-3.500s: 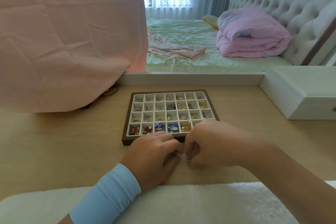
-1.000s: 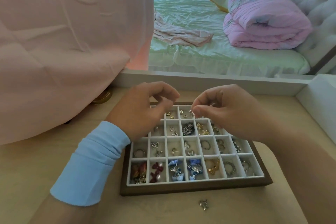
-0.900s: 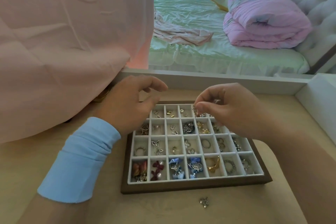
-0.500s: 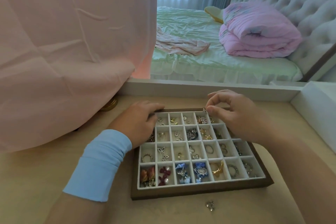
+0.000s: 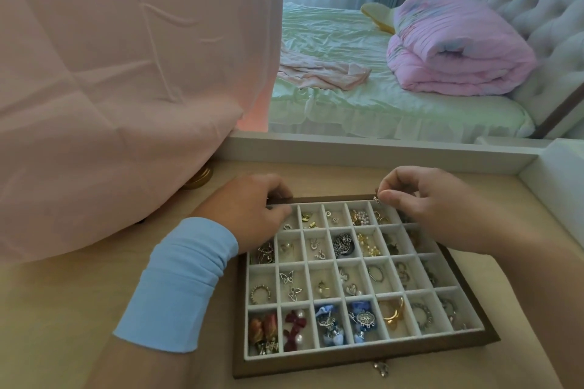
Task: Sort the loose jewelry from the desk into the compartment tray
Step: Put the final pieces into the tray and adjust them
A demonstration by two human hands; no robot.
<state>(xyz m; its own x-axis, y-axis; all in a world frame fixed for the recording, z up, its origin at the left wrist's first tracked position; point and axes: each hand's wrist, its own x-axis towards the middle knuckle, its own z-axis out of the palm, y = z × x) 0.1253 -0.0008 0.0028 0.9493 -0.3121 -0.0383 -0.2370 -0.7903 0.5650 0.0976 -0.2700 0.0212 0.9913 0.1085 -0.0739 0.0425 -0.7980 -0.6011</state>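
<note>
The brown-framed compartment tray (image 5: 363, 361) lies on the beige desk, its white cells holding several earrings, rings and charms. My left hand (image 5: 249, 215) grips the tray's far left corner, fingers curled over the rim and thumb inside it. My right hand (image 5: 420, 202) hovers over the far right cells and pinches a small silver jewelry piece (image 5: 376, 199) between thumb and forefinger. One loose silver earring (image 5: 381, 368) lies on the desk just in front of the tray's near edge.
A pink cloth (image 5: 126, 88) hangs over the desk's left side, with a gold knob (image 5: 199, 178) under its edge. A white box (image 5: 559, 174) stands at the right. A mirror behind the desk shows a bed with a pink quilt.
My left hand dropped from above the tray onto its far left corner. My right hand moved a little toward the far right cells, still pinching the small piece. The view tilted down.
</note>
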